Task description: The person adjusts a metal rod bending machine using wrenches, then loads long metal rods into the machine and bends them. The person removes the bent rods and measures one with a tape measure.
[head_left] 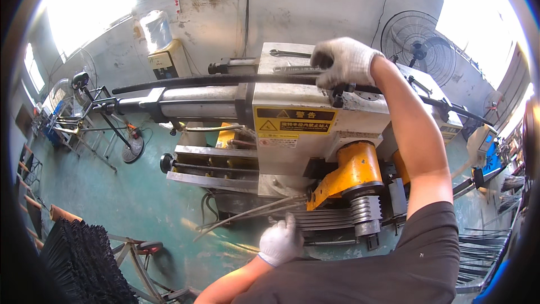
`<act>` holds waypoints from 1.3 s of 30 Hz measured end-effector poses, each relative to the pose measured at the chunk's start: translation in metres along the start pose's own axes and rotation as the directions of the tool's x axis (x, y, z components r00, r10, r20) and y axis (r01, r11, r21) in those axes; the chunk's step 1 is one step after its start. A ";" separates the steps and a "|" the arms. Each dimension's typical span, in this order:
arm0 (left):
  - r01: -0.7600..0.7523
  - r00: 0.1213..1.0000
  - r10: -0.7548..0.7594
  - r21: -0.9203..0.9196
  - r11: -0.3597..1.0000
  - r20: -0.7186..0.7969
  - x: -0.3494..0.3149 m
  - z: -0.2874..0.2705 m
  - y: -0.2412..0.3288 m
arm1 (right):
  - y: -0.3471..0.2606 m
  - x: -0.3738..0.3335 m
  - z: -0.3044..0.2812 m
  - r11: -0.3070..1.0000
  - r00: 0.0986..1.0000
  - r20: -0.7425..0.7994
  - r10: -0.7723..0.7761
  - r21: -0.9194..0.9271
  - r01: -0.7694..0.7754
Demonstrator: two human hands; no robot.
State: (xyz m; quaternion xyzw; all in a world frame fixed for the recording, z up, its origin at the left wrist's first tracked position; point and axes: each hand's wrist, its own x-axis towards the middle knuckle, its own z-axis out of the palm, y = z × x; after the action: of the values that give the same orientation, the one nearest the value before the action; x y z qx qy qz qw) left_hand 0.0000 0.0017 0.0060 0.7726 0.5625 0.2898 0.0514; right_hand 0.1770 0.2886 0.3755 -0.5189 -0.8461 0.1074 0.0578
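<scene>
Both my hands wear white work gloves. My left hand is closed at the left end of several parallel grey bars, which reach to a grooved metal roller under an orange machine arm. Over the top of the white machine, my right hand has its fingers curled beside a long black ribbed hose; what lies inside them is hidden. A dark wrench and a silver wrench lie just left of it.
Thin grey rods stick out left near my left hand. A stack of black rods fills the lower left, and more rods lie on a rack at right. A fan and a water dispenser stand by the wall.
</scene>
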 end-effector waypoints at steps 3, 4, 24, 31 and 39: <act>-0.018 1.000 0.018 -0.028 0.999 0.006 0.000 0.008 -0.002 | 0.003 -0.015 0.017 0.925 0.993 -0.045 -0.114 -0.369 0.089; -0.024 1.000 0.025 -0.034 0.999 0.005 -0.001 0.009 -0.003 | -0.004 -0.020 0.019 0.911 0.994 -0.077 -0.084 -0.410 0.045; 0.064 0.998 -0.061 -0.108 0.992 0.031 0.002 -0.013 0.007 | 0.069 0.190 0.032 0.783 0.992 0.126 0.028 -0.619 0.057; 0.122 0.993 -0.118 -0.298 0.947 0.030 -0.010 -0.023 -0.009 | 0.074 0.179 0.019 0.871 0.974 -0.197 -0.113 -0.491 0.002; 0.389 0.921 -0.323 -0.594 0.704 0.220 -0.035 -0.046 -0.090 | 0.020 0.111 -0.028 0.922 0.596 -0.739 -0.313 -0.086 0.378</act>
State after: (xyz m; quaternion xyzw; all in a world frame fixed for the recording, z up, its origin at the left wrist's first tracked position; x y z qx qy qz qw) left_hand -0.1063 -0.0081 -0.0059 0.6010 0.5687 0.4059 0.3881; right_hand 0.1497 0.4001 0.3963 -0.3406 -0.8279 -0.0920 0.4360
